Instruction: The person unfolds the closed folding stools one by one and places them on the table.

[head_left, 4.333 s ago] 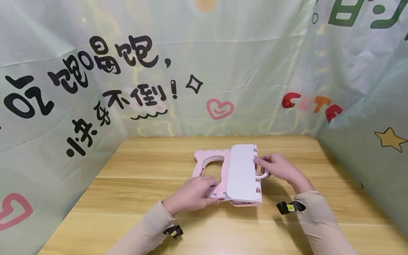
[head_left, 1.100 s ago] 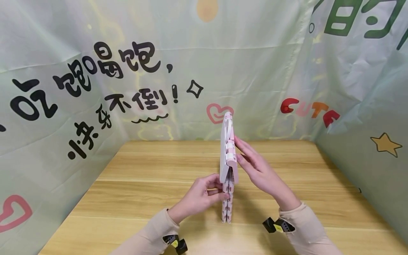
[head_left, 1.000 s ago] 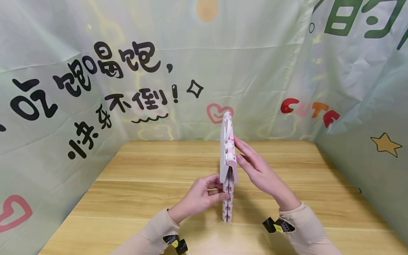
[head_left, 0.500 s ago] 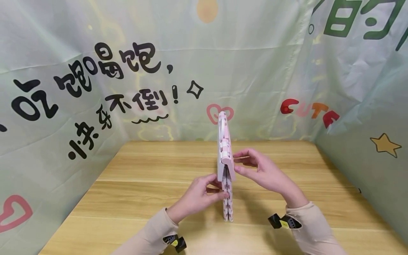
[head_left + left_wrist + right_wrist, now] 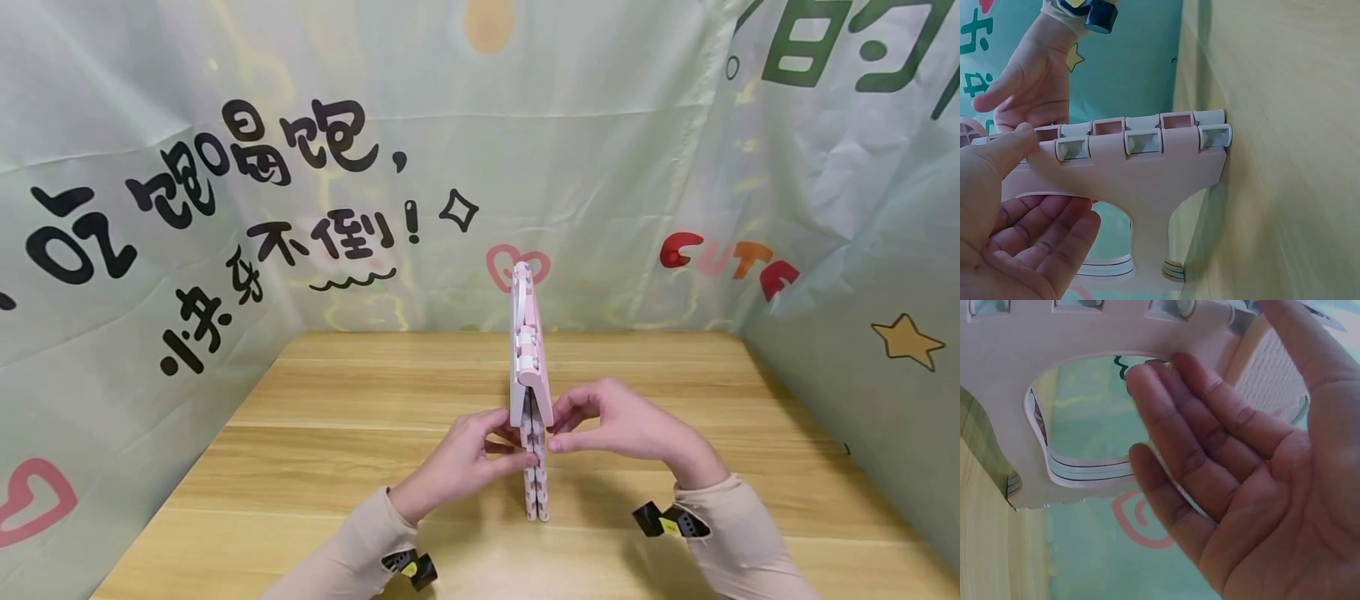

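Cloth (image 5: 615, 192) above far right corner of table (image 5: 337, 400) reads "CUTE" (image 5: 748, 258); left hand (image 5: 465, 458) grips folding stool (image 5: 531, 358), relaxed right hand (image 5: 622, 421) perhaps touches it.

The folded stool (image 5: 529, 367) stands upright on the surface (image 5: 337, 433), between the left hand (image 5: 461, 458) and the right hand (image 5: 622, 421); the left thumb (image 5: 1013, 147) rests on its near edge; the right fingers (image 5: 1175, 428) lie just beside its right face; a wrist camera (image 5: 411, 568) sits on the inner side of each sleeve (image 5: 341, 546); the back cloth (image 5: 600, 175) rises behind the surface, the left cloth (image 5: 97, 367) and right cloth (image 5: 870, 250) flanking it.
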{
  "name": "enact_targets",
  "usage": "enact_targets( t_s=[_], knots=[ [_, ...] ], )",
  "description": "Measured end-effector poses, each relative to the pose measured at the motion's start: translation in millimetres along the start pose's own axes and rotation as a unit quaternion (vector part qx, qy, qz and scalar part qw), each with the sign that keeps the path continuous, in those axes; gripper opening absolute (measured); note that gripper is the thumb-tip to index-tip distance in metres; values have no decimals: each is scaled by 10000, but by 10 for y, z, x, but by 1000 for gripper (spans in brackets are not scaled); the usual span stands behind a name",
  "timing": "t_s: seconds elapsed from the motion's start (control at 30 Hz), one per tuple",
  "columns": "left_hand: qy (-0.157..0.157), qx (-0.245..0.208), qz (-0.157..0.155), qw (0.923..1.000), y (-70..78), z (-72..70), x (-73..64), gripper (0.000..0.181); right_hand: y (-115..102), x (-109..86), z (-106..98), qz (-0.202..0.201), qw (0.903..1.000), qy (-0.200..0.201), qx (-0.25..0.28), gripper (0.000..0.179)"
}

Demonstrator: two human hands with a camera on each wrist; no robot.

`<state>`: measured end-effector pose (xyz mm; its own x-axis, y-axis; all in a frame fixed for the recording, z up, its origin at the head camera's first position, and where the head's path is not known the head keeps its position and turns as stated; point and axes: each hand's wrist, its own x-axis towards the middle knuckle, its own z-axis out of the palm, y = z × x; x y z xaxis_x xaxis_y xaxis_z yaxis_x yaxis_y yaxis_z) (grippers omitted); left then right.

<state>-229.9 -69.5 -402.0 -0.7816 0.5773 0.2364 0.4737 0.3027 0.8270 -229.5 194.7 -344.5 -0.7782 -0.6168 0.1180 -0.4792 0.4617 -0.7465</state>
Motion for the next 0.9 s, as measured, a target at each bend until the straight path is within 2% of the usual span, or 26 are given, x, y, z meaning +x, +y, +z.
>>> enact_targets(
  t_s=[0.17, 0.27, 0.37, 0.5, 0.8, 0.9],
  knots=[
    [-93, 209, 187, 9996, -2, 6, -4, 31, -2, 31, 50, 75, 9996, 114, -263, 35],
    [-192, 372, 385, 9984, -13, 17, -5, 31, 23, 54, 74, 117, 9992, 171, -328, 35],
    [-250, 398, 456, 9979, -24, 25, -7, 32, 39, 69, 92, 122, 9992, 181, -334, 32],
    [-273, 480, 457, 9974, -39, 32, -4, 35, 55, 87, 115, 105, 9993, 133, -343, 30],
    [-411, 1287, 288, 9904, -107, 81, -8, 49, 79, 112, 155, 33, 9993, 94, -363, 28],
    [-420, 1329, 224, 9900, -121, 96, -12, 51, 84, 118, 160, 29, 9992, 109, -377, 29]
  ],
)
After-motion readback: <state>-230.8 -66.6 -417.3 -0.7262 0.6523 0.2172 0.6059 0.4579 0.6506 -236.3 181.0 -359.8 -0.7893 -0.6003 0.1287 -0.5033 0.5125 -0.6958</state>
